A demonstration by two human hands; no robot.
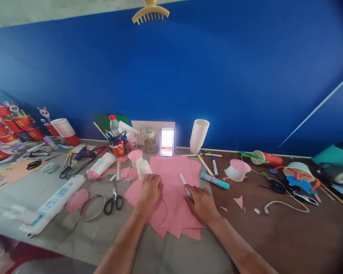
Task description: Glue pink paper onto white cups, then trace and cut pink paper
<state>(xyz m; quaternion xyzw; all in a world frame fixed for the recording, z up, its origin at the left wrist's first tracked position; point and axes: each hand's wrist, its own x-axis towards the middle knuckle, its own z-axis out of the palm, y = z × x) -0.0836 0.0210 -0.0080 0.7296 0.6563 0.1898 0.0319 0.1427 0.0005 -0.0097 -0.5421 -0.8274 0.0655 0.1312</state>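
Several overlapping sheets of pink paper lie in the middle of the table, with a curved line drawn on them. My left hand is closed, its fingers curled at the base of a white paper cup that lies tipped over on the sheets' left edge. My right hand rests on the right part of the paper, its fingers round a white marker whose end points up and left. Black-handled scissors lie left of my left hand, beside a roll of tape.
A power strip stretches across the left side. Stacked white cups stand at the back near a glass jar. A blue glue tube, a pink-topped cup and a white cable lie on the right.
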